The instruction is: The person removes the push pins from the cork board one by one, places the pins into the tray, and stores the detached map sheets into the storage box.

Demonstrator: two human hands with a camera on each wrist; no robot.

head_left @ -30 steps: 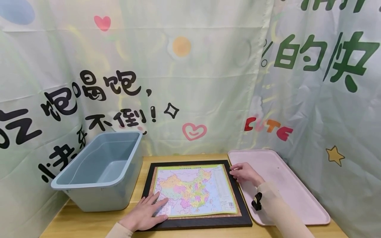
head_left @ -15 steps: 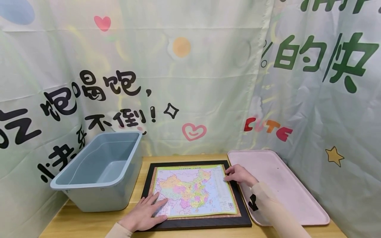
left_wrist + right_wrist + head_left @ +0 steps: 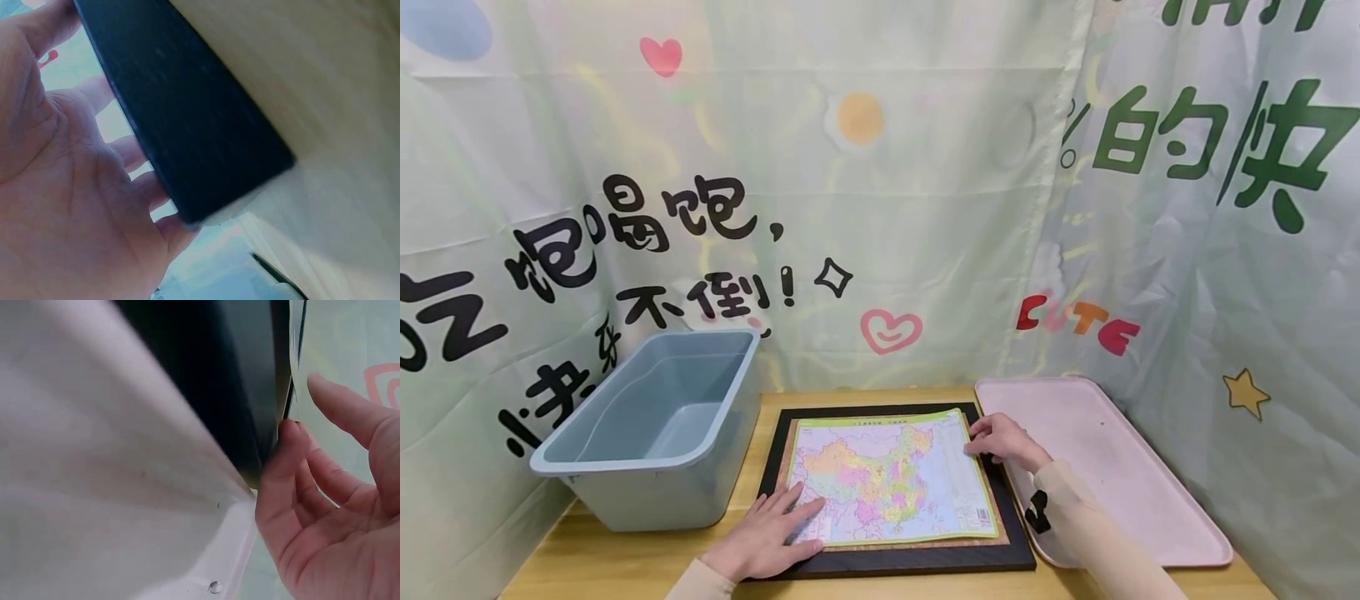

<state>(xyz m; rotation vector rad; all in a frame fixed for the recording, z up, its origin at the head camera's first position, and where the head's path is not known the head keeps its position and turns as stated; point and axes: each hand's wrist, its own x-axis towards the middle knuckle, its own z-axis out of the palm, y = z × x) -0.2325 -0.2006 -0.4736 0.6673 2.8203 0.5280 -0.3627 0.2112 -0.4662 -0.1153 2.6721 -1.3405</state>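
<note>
A printed map of China (image 3: 880,479) with a yellow-green border lies over a brown board in a black frame (image 3: 917,562). My left hand (image 3: 767,532) rests, fingers spread, on the map's lower left corner and the frame's edge. In the left wrist view its palm faces the frame's dark underside. At the map's right edge, my right hand (image 3: 1009,440) holds the sheet, which bows up slightly at its upper right corner. The right wrist view shows curled fingers (image 3: 281,450) at the sheet's edge, with the thumb on the other side.
A blue plastic tub (image 3: 658,450) stands on the wooden table (image 3: 632,567) left of the frame. Against the frame's right side lies a pale pink tray (image 3: 1150,508). A printed cloth (image 3: 925,208) hangs behind and to the sides.
My right hand has moved left from over the frame's right side onto the map's edge. The map's upper right corner has risen a little. The left hand stays in place.
</note>
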